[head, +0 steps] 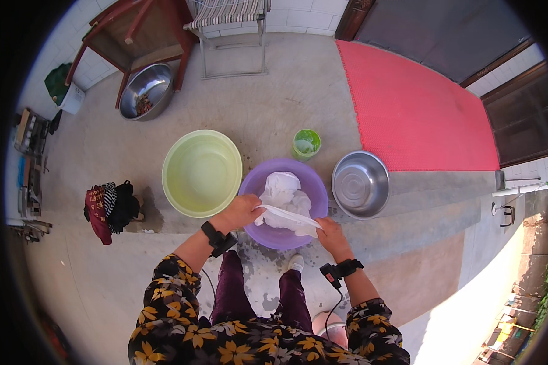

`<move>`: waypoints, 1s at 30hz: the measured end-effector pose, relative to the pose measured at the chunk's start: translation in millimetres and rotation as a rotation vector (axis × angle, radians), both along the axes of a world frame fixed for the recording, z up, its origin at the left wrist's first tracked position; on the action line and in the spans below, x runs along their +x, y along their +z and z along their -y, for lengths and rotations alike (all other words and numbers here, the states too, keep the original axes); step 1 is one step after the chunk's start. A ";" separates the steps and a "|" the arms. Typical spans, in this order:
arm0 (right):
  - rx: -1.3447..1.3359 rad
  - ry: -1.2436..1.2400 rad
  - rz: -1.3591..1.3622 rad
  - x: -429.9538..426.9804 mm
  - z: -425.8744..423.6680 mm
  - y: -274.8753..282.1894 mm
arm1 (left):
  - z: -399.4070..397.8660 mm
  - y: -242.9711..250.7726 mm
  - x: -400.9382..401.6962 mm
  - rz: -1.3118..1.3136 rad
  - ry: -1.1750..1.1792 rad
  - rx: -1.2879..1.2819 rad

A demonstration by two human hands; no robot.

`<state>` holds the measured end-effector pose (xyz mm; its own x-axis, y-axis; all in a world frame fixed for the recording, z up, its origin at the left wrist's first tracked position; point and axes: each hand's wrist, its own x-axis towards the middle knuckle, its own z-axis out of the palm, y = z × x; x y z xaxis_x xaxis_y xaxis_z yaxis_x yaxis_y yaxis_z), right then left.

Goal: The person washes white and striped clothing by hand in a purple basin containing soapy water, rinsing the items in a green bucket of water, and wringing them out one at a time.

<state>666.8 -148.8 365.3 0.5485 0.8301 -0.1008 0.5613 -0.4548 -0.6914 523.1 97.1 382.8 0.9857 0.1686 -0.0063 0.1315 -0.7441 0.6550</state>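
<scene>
A white cloth (285, 194) lies bunched in a purple plastic basin (317, 182) in front of me. One edge of it is stretched between my two hands above the basin's near side. My left hand (239, 211) grips that edge at the left rim, and my right hand (332, 237) grips it at the right rim. To the left stands a pale green basin (203, 173) that seems to hold water. Beyond the purple basin is a green plastic tub (306, 144) with whitish contents. A stainless steel bowl (360, 184) stands to the right.
Dark and maroon clothes (112, 210) lie in a pile on a low support at left. Farther off are a metal basin (147, 93) with small brown pieces, an overturned wooden table (137, 41) and a folding stool (230, 27). A red mat (415, 109) covers the floor at right.
</scene>
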 end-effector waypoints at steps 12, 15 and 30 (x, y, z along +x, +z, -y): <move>0.310 -0.003 -0.028 44.1 -8.6 205.0 | 0.3 164.7 16.0 0.174 0.114 -0.278; 0.389 -0.042 -0.035 43.9 -5.0 201.5 | 4.5 177.5 17.1 0.261 0.100 -0.273; 0.311 -0.244 -0.200 -65.9 -105.1 -8.1 | 43.9 -105.9 -5.9 -0.193 0.023 -0.154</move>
<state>600.9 -43.7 357.2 0.7276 0.6860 0.0096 0.3046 -0.3105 -0.9004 517.2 53.2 276.9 0.9598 0.1732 -0.2210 0.2804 -0.6329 0.7216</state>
